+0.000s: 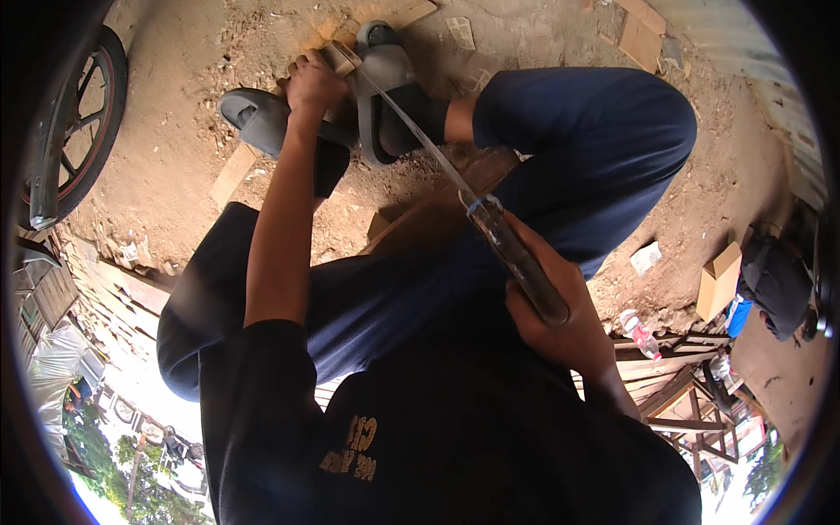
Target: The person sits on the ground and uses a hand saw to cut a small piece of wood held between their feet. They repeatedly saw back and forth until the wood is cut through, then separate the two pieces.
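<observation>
My right hand point(560, 302) is wrapped round the dark handle of a long knife point(429, 149). Blue binding shows where its handle meets the narrow blade, which slants up and left between my legs. Between my feet, my left hand point(315, 83) is closed on a tan piece of wood point(337, 59), mostly hidden by the fingers. The blade's far end lies beside this wood; whether they touch I cannot tell. Dark sandals are on my feet, the left sandal point(254, 118) beside my left hand and the right sandal point(385, 66) close to the blade.
Wood scraps point(234, 175) lie on the dirt floor point(175, 157). A reddish-brown board point(446, 206) shows beneath my legs. At the left stands a motorcycle wheel point(96, 122). To the right are a cardboard box point(719, 280), a plastic bottle point(640, 334) and a wooden frame point(691, 411).
</observation>
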A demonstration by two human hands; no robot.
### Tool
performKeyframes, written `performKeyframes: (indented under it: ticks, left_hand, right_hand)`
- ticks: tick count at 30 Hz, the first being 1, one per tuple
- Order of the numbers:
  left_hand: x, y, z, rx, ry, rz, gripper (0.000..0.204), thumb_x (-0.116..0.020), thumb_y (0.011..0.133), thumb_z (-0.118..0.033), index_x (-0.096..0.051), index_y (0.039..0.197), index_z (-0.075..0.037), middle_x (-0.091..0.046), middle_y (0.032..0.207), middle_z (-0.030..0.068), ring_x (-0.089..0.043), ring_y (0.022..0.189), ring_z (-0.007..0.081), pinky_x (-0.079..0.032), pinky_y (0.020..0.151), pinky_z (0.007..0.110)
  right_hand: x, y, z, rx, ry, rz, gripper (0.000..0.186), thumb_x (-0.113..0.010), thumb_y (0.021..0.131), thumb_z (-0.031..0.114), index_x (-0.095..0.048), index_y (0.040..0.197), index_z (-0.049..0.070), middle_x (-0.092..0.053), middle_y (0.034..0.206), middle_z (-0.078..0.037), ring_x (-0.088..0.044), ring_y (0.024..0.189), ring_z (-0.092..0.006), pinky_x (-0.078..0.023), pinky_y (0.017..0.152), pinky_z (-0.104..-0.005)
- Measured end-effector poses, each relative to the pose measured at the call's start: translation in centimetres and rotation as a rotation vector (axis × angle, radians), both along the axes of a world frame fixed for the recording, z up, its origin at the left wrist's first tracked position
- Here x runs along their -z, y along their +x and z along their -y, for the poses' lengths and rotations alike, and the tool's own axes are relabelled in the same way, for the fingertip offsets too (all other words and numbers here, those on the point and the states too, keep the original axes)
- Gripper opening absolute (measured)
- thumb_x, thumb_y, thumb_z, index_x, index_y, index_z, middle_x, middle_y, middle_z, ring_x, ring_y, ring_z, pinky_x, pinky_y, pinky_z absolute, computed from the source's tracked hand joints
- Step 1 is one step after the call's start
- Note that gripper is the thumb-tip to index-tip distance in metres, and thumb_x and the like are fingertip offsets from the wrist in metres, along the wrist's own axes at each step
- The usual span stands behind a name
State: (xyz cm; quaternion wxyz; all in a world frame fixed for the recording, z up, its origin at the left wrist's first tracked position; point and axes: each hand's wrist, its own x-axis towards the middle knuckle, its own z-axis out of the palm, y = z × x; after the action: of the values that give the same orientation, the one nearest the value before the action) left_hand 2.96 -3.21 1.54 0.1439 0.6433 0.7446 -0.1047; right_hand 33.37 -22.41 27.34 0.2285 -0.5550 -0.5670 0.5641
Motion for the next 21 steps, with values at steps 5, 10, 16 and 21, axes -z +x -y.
performKeyframes:
  ticks: [5, 10, 16, 21]
  left_hand:
    - [0.7, 0.7, -0.4, -0.034, 0.044, 0.080, 0.074, -0.075, 0.072, -0.036, -0.042, 0.124, 0.003, -0.051, 0.127, 0.0232, -0.047, 0.122, 0.0391, -0.044, 0.100, 0.048]
    - [1.5, -0.9, 0.3, 0.028, 0.048, 0.028, 0.071, -0.067, 0.082, -0.048, -0.043, 0.124, 0.004, -0.050, 0.126, 0.0274, -0.047, 0.122, 0.0436, -0.043, 0.098, 0.052]
    - [0.6, 0.3, 0.0, -0.045, 0.039, 0.082, 0.072, -0.075, 0.072, -0.036, -0.044, 0.124, 0.004, -0.052, 0.128, 0.0244, -0.047, 0.122, 0.0402, -0.044, 0.100, 0.046]
    - [1.0, -0.7, -0.6, 0.028, 0.057, 0.046, 0.069, -0.071, 0.079, -0.041, -0.043, 0.123, 0.004, -0.052, 0.126, 0.0265, -0.048, 0.121, 0.0430, -0.044, 0.099, 0.050]
  right_hand:
    - [5.7, -3.7, -4.1, 0.005, 0.036, 0.073, 0.054, -0.054, 0.079, -0.005, -0.048, 0.132, -0.007, -0.063, 0.116, -0.024, -0.062, 0.115, -0.0305, -0.046, 0.094, -0.0319]
    - [0.4, -0.5, -0.3, -0.015, -0.044, 0.042, 0.058, -0.060, 0.078, 0.002, -0.046, 0.135, -0.005, -0.063, 0.114, -0.026, -0.063, 0.103, -0.0369, -0.049, 0.088, -0.0373]
    - [5.9, -3.5, -3.4, 0.005, 0.056, 0.001, 0.063, -0.057, 0.078, 0.001, -0.043, 0.139, -0.002, -0.063, 0.110, -0.028, -0.063, 0.103, -0.0412, -0.050, 0.088, -0.0403]
    - [1.1, -0.8, 0.1, 0.042, -0.101, 0.022, 0.056, -0.058, 0.079, 0.001, -0.048, 0.134, -0.004, -0.064, 0.106, -0.027, -0.063, 0.102, -0.0367, -0.049, 0.088, -0.0375]
